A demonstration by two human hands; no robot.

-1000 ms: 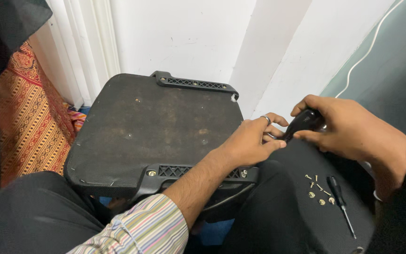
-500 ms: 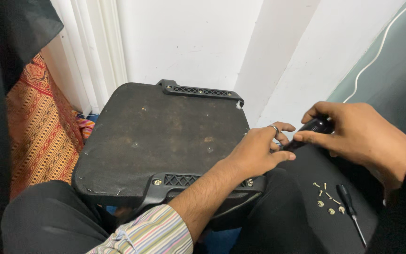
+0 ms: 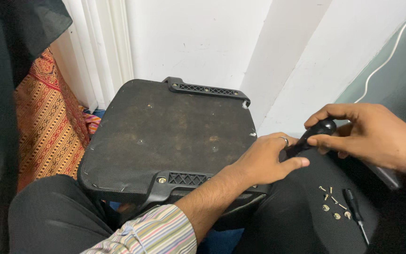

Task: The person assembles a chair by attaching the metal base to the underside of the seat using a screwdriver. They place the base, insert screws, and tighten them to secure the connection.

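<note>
A dark, worn chair seat base [image 3: 165, 136] lies upside down across my lap, with black plastic brackets at its near and far edges. My left hand [image 3: 264, 160] rests on its right edge, fingers curled over the rim, a ring on one finger. My right hand [image 3: 367, 134] grips a black rounded plastic part [image 3: 313, 134] just right of the seat, its lower end near my left fingertips. Several small screws and washers [image 3: 333, 204] lie on a dark surface below my right hand, beside a small black-handled screwdriver [image 3: 355, 209].
A white wall and white trim stand behind the seat. An orange patterned cloth [image 3: 43, 127] hangs at left under a black fabric. A grey-green panel with a white cable [image 3: 391, 51] is at upper right. My dark trousers fill the lower view.
My right hand has lifted the black part slightly up and to the right. My left hand has stayed on the seat's right edge. The view has shifted a little.
</note>
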